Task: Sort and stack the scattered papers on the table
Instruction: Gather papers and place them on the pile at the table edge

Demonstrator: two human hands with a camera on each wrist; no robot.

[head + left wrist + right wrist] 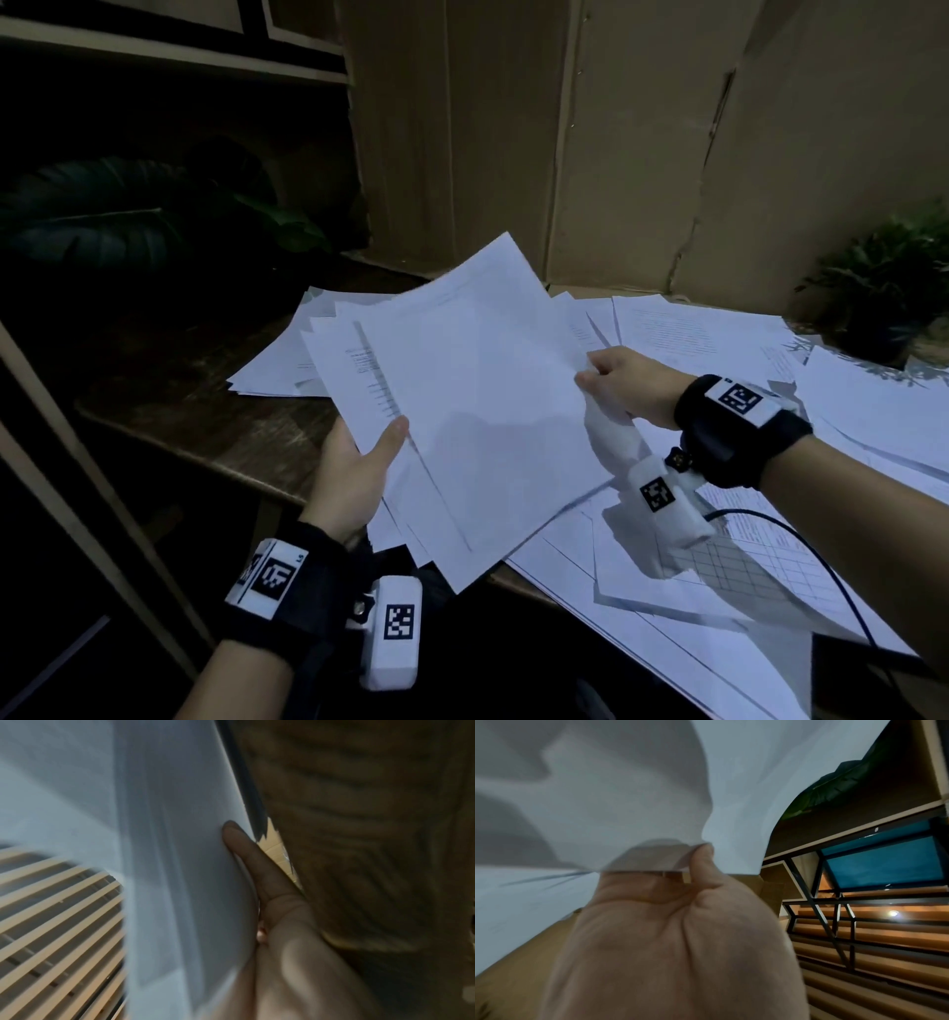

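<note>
a bundle of papers (462, 390) is held above the surface (215, 411) by both hands.
it is gripped by the left hand (354, 473) and pinched by the right hand (626, 385); loose sheets (693, 329), a plant (888, 288) and cardboard (616, 154) lie behind.

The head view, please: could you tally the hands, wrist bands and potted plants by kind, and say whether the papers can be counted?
Hands: 2, left hand and right hand, both gripping the held sheets.
Wrist bands: 2, left band, right band.
Plants: 2, left plant, right plant.
Papers on the table: overlapping, cannot count.
Total: 6.
</note>
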